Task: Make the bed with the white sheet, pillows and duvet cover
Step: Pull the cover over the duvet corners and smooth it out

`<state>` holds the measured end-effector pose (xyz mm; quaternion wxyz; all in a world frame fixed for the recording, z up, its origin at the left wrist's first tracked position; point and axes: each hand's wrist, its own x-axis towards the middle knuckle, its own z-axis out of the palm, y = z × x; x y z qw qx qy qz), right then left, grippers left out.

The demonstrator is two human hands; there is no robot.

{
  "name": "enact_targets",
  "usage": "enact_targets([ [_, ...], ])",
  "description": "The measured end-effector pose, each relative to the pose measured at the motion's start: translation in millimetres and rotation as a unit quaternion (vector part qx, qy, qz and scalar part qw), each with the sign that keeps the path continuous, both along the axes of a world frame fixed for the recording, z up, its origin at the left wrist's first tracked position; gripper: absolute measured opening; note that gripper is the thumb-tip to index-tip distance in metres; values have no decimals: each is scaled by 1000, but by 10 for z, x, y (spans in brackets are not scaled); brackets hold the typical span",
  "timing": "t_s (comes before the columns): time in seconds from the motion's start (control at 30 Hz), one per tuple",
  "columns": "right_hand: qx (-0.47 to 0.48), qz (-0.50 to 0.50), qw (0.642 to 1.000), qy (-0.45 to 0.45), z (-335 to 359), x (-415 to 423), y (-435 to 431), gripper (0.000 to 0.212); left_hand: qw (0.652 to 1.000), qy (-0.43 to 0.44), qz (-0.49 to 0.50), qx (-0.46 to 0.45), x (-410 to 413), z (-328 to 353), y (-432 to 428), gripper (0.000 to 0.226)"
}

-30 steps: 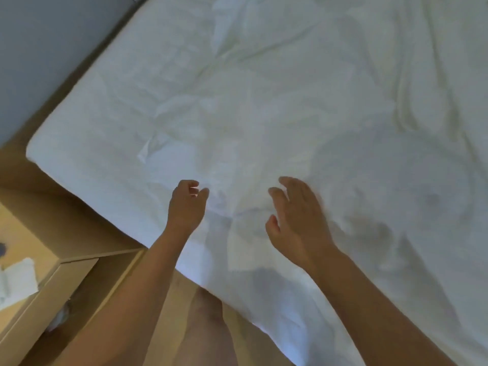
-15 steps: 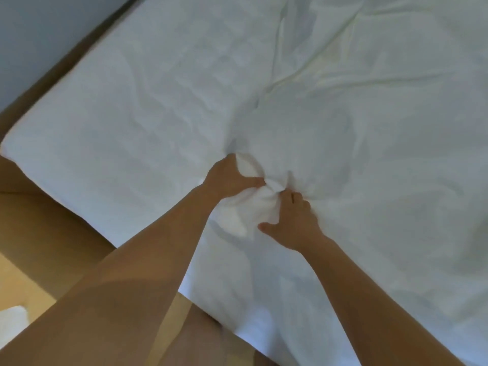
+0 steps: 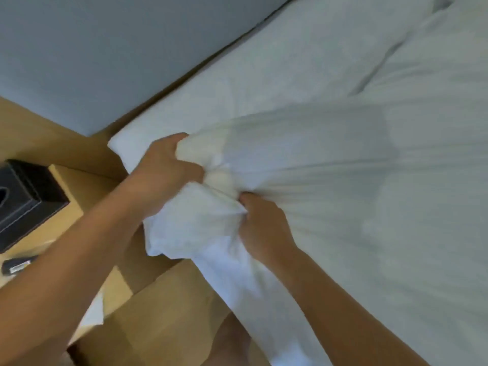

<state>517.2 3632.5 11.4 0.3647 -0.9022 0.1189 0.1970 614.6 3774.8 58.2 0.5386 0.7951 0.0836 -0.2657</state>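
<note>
A white duvet cover (image 3: 343, 167) lies bunched over the bed, drawn into tight folds that run toward my hands. My left hand (image 3: 163, 167) grips a gathered corner of it near the bed's near left corner. My right hand (image 3: 264, 225) grips the same bunch just below and to the right, its fingers buried in the cloth. Beneath it the white sheet (image 3: 277, 62) covers the mattress up to the wall. No pillows are in view.
A grey wall (image 3: 105, 48) runs along the bed's far side. A wooden bedside unit (image 3: 100, 186) stands to the left, with a black tissue box (image 3: 23, 196) and a small dark object (image 3: 18, 264) on it. Below lies wooden floor.
Both hands went from hovering open over the cloth to gripping a bunch of it. They have pulled it toward the bed's near left corner, stretching it taut.
</note>
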Motion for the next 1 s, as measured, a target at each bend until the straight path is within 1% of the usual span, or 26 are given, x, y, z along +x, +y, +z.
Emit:
enact_targets([
  [0.07,61,34,995,-69,258,284,701,27,993,-59,90,44,278,330,727,36],
  [0.1,92,31,992,-86,316,429,1037,27,983,-98,130,85,420,395,1025,37],
  [0.13,117,19,990,-81,326,562,1327,24,970,-129,164,129,553,370,1253,38],
  [0.17,125,10,990,-57,254,672,1540,21,957,-150,169,181,668,246,1398,37],
  [0.2,109,21,993,-32,93,759,1668,21,945,-158,132,254,741,32,1480,35],
  [0.23,77,55,996,0,-119,797,1710,23,928,-151,70,334,768,-251,1513,36],
  [0.27,49,99,993,43,-352,778,1673,28,906,-126,0,404,759,-571,1500,44],
  [0.3,32,137,986,92,-568,693,1582,33,884,-81,-63,457,714,-869,1450,54],
  [0.33,29,159,978,135,-741,580,1455,36,867,-31,-101,487,655,-1127,1384,61],
  [0.37,37,159,975,153,-883,457,1317,37,858,2,-111,502,599,-1340,1312,67],
  [0.4,50,139,978,146,-986,356,1165,35,855,15,-103,509,550,-1491,1220,75],
  [0.43,59,103,985,126,-1051,284,1003,33,857,2,-91,508,518,-1582,1119,84],
  [0.47,61,59,991,104,-1074,240,838,31,858,-42,-85,504,488,-1636,999,91],
  [0.5,55,16,995,80,-1071,227,679,30,860,-104,-86,493,468,-1665,868,93],
  [0.57,18,-42,999,30,-1031,270,411,33,870,-215,-116,429,464,-1654,588,83],
  [0.6,-4,-51,999,12,-1000,324,298,35,878,-240,-153,385,471,-1627,423,76],
  [0.67,-48,-38,998,-14,-957,481,90,44,885,-248,-225,323,499,-1573,70,66],
  [0.73,-93,-24,995,-24,-920,684,-136,54,865,-257,-280,328,576,-1551,-270,55],
  [0.8,-138,-19,990,-35,-866,886,-386,62,850,-274,-298,339,663,-1533,-549,41],
  [0.83,-162,-13,986,-43,-837,963,-512,67,855,-289,-285,322,689,-1501,-657,37],
  [0.9,-207,0,976,-70,-776,1088,-748,73,884,-305,-248,253,652,-1347,-802,32],
  [0.93,-232,6,969,-88,-750,1139,-870,71,901,-302,-241,199,593,-1237,-859,27],
  [0.97,-260,17,960,-99,-717,1169,-975,64,908,-297,-257,145,520,-1129,-894,25],
  [1.0,-290,30,951,-104,-691,1181,-1076,54,905,-289,-292,114,457,-1028,-933,30],
])
